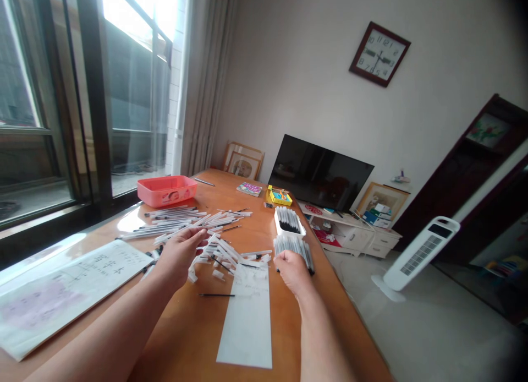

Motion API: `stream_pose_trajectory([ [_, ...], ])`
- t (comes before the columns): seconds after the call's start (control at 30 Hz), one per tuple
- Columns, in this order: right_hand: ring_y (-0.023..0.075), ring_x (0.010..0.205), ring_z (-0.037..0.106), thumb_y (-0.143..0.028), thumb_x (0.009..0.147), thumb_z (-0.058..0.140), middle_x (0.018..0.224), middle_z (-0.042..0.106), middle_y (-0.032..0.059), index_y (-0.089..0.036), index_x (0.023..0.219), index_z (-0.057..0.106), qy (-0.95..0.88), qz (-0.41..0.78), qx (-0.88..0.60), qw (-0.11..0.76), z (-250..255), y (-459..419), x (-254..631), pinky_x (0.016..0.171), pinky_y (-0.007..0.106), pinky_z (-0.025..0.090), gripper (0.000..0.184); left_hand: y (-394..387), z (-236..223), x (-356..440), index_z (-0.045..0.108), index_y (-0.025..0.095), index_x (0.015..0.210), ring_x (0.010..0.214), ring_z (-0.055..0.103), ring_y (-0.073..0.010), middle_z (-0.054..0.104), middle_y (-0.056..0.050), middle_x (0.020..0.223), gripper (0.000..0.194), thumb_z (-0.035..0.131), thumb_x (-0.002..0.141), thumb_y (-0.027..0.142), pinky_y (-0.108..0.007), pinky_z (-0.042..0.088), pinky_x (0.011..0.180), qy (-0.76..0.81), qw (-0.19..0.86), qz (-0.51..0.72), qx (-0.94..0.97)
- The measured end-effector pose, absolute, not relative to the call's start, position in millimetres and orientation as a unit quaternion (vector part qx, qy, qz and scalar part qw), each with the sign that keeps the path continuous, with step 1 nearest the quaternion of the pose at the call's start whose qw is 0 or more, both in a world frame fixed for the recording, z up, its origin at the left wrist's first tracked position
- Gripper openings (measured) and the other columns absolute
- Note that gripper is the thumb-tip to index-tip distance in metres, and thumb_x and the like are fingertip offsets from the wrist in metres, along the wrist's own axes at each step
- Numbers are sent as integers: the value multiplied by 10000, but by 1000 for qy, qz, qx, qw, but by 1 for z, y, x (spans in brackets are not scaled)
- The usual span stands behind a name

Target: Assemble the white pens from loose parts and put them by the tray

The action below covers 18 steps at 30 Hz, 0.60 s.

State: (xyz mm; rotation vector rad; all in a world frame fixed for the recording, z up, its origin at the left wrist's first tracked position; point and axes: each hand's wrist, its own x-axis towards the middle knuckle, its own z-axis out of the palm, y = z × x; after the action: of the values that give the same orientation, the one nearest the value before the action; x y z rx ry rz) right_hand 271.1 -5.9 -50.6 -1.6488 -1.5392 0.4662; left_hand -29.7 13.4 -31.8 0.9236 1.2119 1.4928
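Observation:
My left hand (181, 255) hovers over loose pen parts, thumb and fingertips pinched together; what they hold, if anything, is too small to make out. Below it lies a pile of clear pen barrels and white caps (223, 250), with thin black refills among them. My right hand (293, 269) is curled at the lower end of a row of clear pens (295, 244), touching them. Whether its fingers grip one is hidden. A single black refill (217, 295) lies nearer me, across the left edge of a long paper strip (247, 321).
A white box of pens (290, 221) stands behind the row. More pen barrels (169, 222) lie at left before a red plastic basket (167, 191). A handwritten booklet (70, 294) lies at left. Farther back are a yellow box (279, 196) and a small booklet (249, 189).

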Motion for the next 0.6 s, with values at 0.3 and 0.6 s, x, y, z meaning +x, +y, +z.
stream_pose_trajectory([
  [0.3,135,527,486,-282,795,587,559,571,-46,-231,807,705,-681,200,-633,309,-52,-20,220,519,234,286,129,15,-33,-35,703,153,1008,787,619,-193,717,-72,878,478,792,679,488,-282,438,649,512,449,591,433],
  [0.6,155,723,609,-372,863,653,814,716,-18,-289,964,730,-747,103,-604,257,-48,-30,177,629,257,329,152,21,-33,-41,714,152,941,752,604,-186,730,-59,847,394,749,671,437,-300,449,710,531,391,613,436],
])
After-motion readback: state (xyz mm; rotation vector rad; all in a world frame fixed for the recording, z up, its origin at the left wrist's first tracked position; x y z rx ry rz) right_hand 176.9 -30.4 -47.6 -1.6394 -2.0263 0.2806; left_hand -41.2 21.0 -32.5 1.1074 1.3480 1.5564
